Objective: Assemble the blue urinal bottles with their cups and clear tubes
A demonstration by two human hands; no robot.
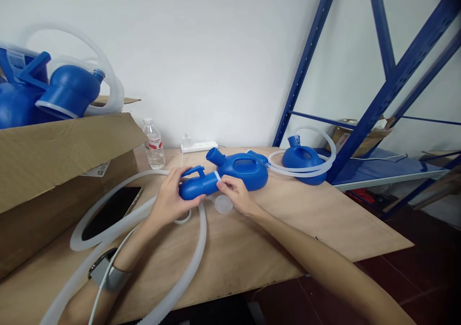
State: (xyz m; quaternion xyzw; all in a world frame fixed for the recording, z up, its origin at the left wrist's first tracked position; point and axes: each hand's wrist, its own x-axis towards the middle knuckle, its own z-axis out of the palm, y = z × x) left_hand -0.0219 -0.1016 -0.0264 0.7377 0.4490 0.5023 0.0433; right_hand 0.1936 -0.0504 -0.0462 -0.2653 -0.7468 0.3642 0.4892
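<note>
My left hand (172, 193) is closed around a blue plastic urinal funnel (198, 186) with a small handle on top, held on its side just above the table. At the funnel's right end sits a white ring (216, 175), and the thumb and fingers of my right hand (236, 193) pinch its edge. Below, between the hands, is a translucent round cap (224, 204). Right behind them a blue urinal bottle (248, 174) with a grip hole lies on the table. A translucent hose (196, 253) runs beneath my left hand toward the front edge.
An open cardboard box (68, 147) with several blue urinal parts stands left. Near it are a black phone (111, 212) and a water bottle (154, 147). A power strip (200, 146) lies by the wall. Another blue bottle (306, 164) with coiled hose sits beside the blue shelf frame (378, 104).
</note>
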